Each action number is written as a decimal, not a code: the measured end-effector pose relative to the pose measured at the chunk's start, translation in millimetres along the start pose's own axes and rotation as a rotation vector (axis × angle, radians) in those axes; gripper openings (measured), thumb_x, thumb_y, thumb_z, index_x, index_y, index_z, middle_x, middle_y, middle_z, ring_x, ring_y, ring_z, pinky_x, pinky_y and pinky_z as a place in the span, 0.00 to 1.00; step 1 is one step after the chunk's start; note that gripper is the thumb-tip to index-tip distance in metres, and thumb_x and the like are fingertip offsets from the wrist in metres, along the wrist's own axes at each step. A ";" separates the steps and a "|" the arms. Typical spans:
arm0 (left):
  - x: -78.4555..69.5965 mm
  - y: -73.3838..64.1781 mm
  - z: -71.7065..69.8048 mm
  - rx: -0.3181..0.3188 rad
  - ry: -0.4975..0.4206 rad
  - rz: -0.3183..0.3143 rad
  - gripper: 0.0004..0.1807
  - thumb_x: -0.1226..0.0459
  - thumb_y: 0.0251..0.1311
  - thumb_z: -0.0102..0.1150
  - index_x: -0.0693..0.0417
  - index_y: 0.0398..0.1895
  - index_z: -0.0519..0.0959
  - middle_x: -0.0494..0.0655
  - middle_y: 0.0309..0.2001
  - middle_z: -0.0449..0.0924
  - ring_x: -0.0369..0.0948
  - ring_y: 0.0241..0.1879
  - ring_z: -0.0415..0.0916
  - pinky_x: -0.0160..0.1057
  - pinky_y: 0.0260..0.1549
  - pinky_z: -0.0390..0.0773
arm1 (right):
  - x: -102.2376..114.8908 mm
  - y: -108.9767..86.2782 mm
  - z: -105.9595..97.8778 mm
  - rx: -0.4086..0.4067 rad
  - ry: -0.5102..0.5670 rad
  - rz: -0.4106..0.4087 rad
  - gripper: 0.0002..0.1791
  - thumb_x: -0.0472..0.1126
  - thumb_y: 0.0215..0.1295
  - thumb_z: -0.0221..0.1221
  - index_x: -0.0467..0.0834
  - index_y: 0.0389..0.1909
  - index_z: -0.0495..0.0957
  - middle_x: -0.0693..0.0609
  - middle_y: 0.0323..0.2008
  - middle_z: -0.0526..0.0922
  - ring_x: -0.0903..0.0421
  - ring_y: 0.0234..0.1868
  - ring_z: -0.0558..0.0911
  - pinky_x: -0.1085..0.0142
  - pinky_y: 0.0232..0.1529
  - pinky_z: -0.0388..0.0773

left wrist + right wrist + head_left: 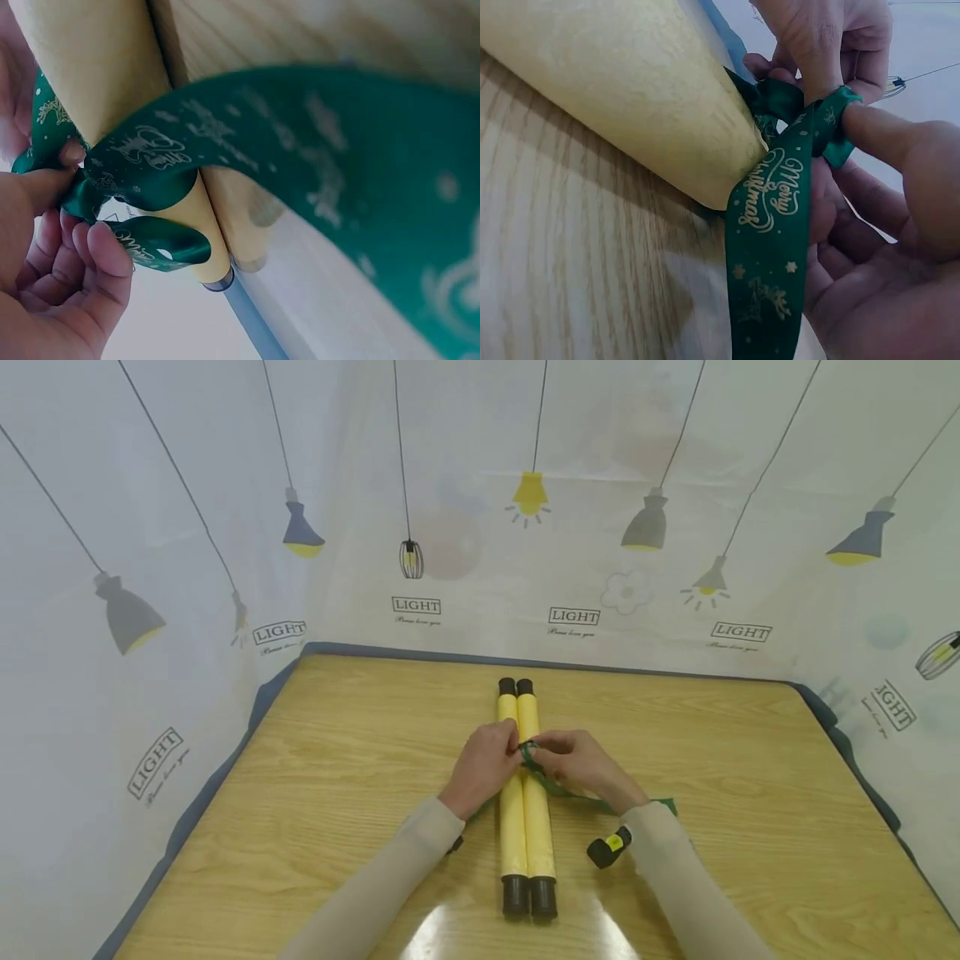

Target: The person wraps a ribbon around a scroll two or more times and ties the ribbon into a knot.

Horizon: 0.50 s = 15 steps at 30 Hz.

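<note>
Two yellow tubes (513,827) with black end caps lie side by side on the wooden table, pointing away from me. A green ribbon (769,247) with gold "Merry Christmas" lettering passes around them and is gathered in a loop or knot on top. My left hand (487,764) pinches the ribbon between thumb and fingers at the gathered spot. Opposite it, my right hand (587,764) pinches another part of the ribbon, close against the left fingers. One long ribbon tail sweeps across the left wrist view; another hangs down in the right wrist view. Fingers partly hide the knot.
The wooden table (360,760) is bordered by a blue-grey edge. White cloth (480,485) printed with hanging lamps surrounds it on the sides and back. A black strap device with a yellow label (611,847) sits at the right wrist.
</note>
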State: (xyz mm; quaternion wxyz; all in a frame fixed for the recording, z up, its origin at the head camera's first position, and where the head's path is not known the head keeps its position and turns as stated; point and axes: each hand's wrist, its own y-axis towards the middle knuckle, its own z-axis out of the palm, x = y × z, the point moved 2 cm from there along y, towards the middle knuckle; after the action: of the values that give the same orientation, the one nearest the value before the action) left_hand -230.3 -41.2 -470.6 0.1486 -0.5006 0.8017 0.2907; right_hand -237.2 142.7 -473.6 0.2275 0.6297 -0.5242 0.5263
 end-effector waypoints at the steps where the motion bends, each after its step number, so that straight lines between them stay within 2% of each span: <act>1: 0.1 0.4 -0.4 0.008 0.002 0.010 0.15 0.61 0.65 0.69 0.53 0.26 0.72 0.43 0.24 0.75 0.34 0.23 0.67 0.28 0.22 0.68 | -0.6 0.4 0.2 -0.002 0.012 0.004 0.20 0.51 0.73 0.61 0.47 0.61 0.81 0.49 0.44 0.86 0.53 0.34 0.79 0.65 0.34 0.77; 5: 5.5 2.4 -6.5 0.059 -0.047 0.017 0.13 0.62 0.65 0.69 0.51 0.29 0.73 0.41 0.27 0.76 0.34 0.26 0.70 0.29 0.24 0.72 | -2.1 0.9 0.5 -0.019 0.055 0.005 0.18 0.49 0.74 0.61 0.46 0.59 0.82 0.49 0.41 0.86 0.54 0.33 0.77 0.66 0.32 0.75; 8: 14.2 3.7 -15.3 0.093 -0.113 0.012 0.10 0.60 0.63 0.71 0.51 0.36 0.78 0.41 0.33 0.78 0.36 0.32 0.73 0.32 0.32 0.75 | -1.5 0.3 -1.5 -0.063 0.026 -0.027 0.15 0.47 0.75 0.60 0.46 0.56 0.84 0.49 0.40 0.86 0.55 0.33 0.78 0.67 0.32 0.75; 11: 25.0 4.9 -24.8 0.119 -0.174 0.022 0.17 0.57 0.59 0.75 0.53 0.48 0.82 0.44 0.41 0.78 0.43 0.41 0.76 0.38 0.42 0.77 | -0.5 -0.9 -4.7 -0.116 -0.035 -0.049 0.13 0.47 0.74 0.61 0.47 0.53 0.85 0.49 0.43 0.88 0.55 0.37 0.80 0.66 0.35 0.77; 13: 32.0 5.3 -30.1 0.141 -0.215 0.030 0.23 0.57 0.58 0.76 0.53 0.55 0.83 0.48 0.47 0.77 0.49 0.46 0.75 0.45 0.47 0.77 | 0.4 -2.1 -6.9 -0.133 -0.072 -0.056 0.13 0.47 0.74 0.61 0.48 0.53 0.85 0.49 0.45 0.88 0.53 0.40 0.81 0.64 0.36 0.78; 15: 39.0 5.6 -32.9 0.170 -0.254 0.033 0.24 0.59 0.59 0.75 0.50 0.59 0.82 0.50 0.52 0.76 0.53 0.50 0.74 0.50 0.50 0.77 | 1.1 -3.6 -8.6 -0.138 -0.089 -0.053 0.13 0.46 0.74 0.61 0.48 0.53 0.85 0.48 0.46 0.87 0.52 0.43 0.82 0.64 0.37 0.79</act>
State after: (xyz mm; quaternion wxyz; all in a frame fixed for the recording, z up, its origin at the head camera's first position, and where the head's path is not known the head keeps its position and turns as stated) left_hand -251.3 -87.5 -463.6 0.2858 -0.4320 0.8064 0.2853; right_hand -237.7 150.7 -468.7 0.2606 0.6491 -0.5518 0.4542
